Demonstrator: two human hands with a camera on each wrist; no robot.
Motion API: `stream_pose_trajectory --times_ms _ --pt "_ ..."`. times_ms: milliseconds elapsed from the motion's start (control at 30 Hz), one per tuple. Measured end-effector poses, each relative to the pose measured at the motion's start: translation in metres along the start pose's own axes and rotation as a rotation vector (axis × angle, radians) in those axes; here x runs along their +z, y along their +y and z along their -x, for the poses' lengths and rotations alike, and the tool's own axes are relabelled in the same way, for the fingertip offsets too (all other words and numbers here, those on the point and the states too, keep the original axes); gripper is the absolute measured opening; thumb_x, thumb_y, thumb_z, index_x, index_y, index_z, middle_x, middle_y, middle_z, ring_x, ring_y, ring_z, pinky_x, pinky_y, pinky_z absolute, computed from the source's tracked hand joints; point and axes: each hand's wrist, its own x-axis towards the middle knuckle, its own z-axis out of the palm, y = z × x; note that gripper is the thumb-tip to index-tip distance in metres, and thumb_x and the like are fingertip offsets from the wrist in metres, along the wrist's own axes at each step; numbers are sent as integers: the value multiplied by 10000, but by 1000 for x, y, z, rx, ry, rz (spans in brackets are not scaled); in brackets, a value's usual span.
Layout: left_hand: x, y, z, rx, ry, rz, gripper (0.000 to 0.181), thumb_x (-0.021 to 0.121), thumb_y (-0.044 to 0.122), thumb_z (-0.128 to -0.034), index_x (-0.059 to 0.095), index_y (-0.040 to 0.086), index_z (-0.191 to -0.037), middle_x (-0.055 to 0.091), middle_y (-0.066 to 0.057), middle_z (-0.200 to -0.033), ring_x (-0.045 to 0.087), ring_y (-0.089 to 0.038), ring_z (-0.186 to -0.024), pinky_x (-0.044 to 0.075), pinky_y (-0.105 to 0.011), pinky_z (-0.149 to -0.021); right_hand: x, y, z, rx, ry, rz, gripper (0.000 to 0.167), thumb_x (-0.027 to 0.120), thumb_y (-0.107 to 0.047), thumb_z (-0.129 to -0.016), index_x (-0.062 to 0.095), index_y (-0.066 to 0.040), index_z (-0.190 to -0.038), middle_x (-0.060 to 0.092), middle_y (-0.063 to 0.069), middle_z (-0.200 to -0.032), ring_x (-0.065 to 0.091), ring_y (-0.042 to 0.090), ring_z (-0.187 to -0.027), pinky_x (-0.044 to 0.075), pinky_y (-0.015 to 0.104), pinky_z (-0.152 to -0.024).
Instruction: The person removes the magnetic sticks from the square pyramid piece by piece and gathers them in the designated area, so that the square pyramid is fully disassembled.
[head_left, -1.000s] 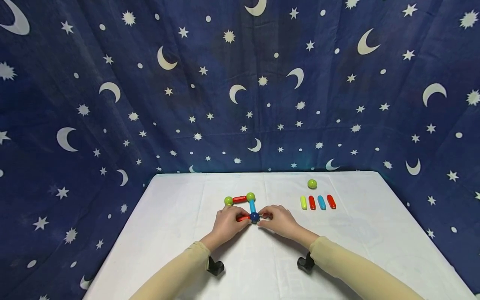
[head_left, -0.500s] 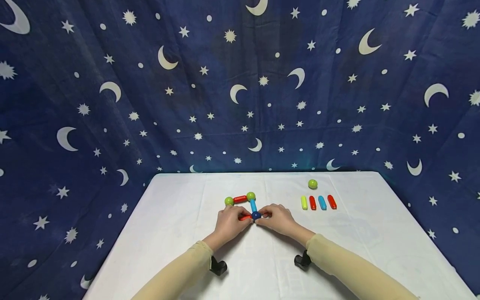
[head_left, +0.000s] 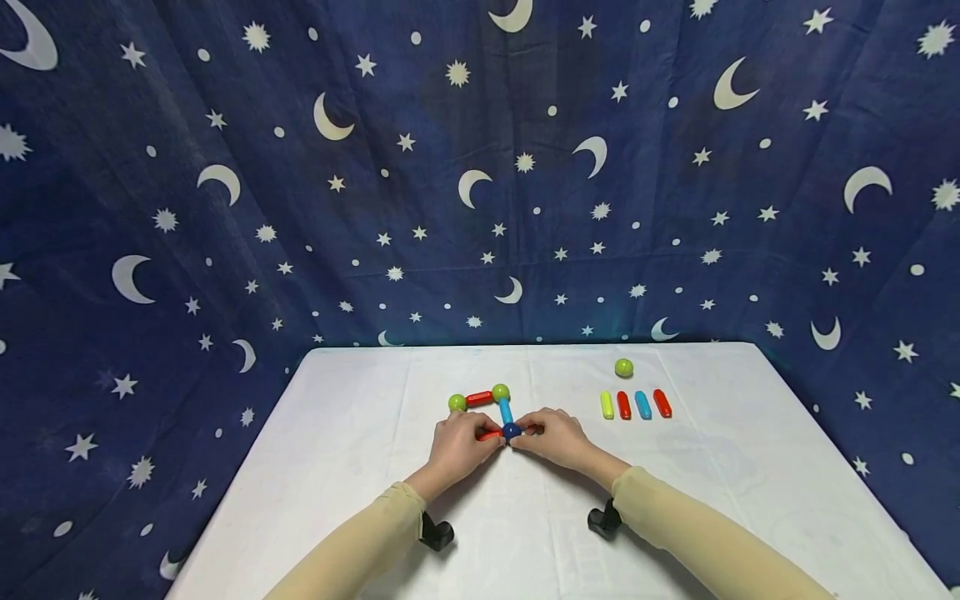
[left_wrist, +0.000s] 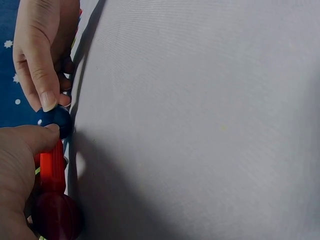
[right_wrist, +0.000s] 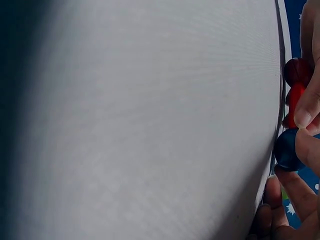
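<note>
A frame of rods and balls, like a magnetic building set, lies on the white table. Along its far side a red rod point(head_left: 479, 398) joins two green balls, the left one point(head_left: 457, 402) and the right one point(head_left: 501, 392). From the right ball a light blue rod point(head_left: 506, 411) runs to a dark blue ball point(head_left: 511, 432). My left hand point(head_left: 459, 446) pinches the near red rod point(left_wrist: 52, 170), its thumb reaching the dark blue ball. That rod's other end meets a dark red ball point(left_wrist: 57, 217). My right hand point(head_left: 558, 437) pinches the dark blue ball. The frame's left side is hidden.
To the right lie a yellow rod point(head_left: 607, 405), a red rod point(head_left: 624, 405), a light blue rod point(head_left: 642, 405) and another red rod point(head_left: 662, 403) in a row. Behind them sits a loose green ball point(head_left: 624, 367). A starry blue curtain point(head_left: 420, 192) surrounds the table point(head_left: 360, 400).
Over the second, my left hand and the dark blue ball have shifted slightly right, while my right hand has come a little left onto the ball. The loose pieces stay put.
</note>
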Motion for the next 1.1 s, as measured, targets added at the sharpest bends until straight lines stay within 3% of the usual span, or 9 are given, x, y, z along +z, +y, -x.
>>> stream_pose_trajectory --times_ms 1100 --pt "-1 2 0 -6 -3 14 94 820 330 -872 779 261 -921 710 139 -912 550 -158 -963 406 -486 -849 0 1 1 -23 10 -10 281 822 -414 -855 788 -235 -1070 596 -132 -825 500 109 -825 359 431 -825"
